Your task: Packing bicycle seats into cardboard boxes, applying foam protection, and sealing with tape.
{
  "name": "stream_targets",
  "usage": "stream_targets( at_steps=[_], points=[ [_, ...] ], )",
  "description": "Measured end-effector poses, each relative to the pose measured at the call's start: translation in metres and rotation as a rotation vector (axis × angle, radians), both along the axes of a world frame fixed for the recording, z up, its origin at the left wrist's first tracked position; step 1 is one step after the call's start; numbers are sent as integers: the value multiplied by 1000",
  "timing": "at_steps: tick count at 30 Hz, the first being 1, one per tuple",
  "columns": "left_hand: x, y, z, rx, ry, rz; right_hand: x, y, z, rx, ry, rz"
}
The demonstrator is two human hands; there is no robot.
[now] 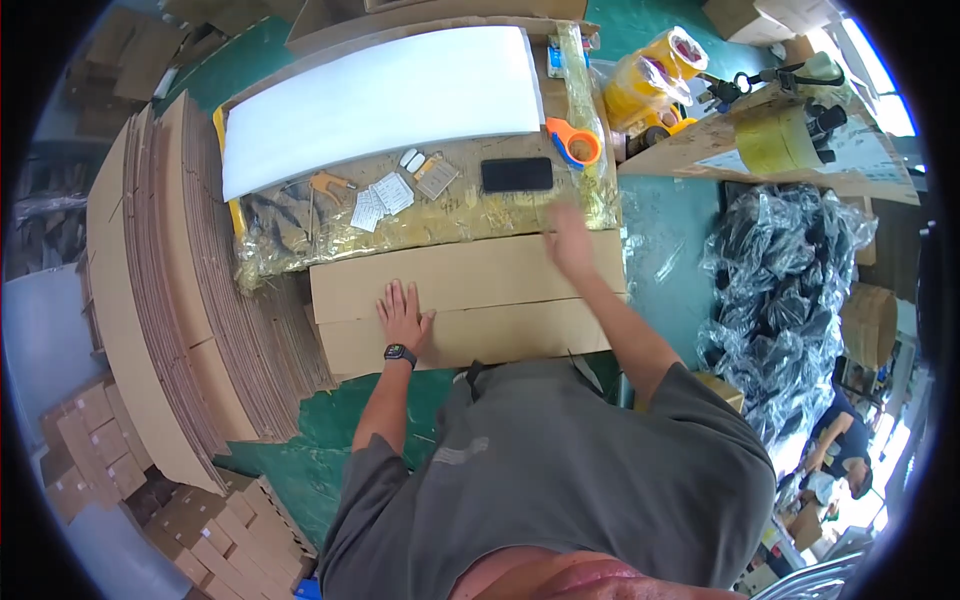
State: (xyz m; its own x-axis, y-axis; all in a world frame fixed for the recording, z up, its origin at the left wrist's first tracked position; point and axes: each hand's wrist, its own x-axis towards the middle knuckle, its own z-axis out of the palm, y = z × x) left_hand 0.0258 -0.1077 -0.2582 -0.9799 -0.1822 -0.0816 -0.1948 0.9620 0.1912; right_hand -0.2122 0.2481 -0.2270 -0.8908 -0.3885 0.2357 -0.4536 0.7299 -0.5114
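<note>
A long brown cardboard box (480, 268) lies crosswise in front of me, its two top flaps folded in and meeting along a lengthwise seam. My left hand (403, 316) presses flat on its left part, fingers spread. Above the box's right part is my right hand (570, 243), smeared by motion, so its fingers cannot be made out. The nearest things beyond that hand are a black phone (516, 175) and an orange and blue tape dispenser (574, 143), both on the tape-covered worktable (440, 217).
On the worktable lie a white foam sheet (380, 105), paper labels (383, 199) and an orange-handled tool (330, 186). Flat cardboard stacks (185, 290) stand left. Yellow tape rolls (655, 78) sit at the far right, above plastic-wrapped black goods (785, 290). Another person (845, 440) is further right.
</note>
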Motion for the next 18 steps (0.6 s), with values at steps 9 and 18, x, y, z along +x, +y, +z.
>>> stream_targets(
  at_steps=[9,18],
  points=[
    [-100,-39,31,109,-279,-478,-134,24,26,-33,121,-214],
    [-67,-20,65,19,-390,-412,59,-56,91,-476,-644,-223]
  ],
)
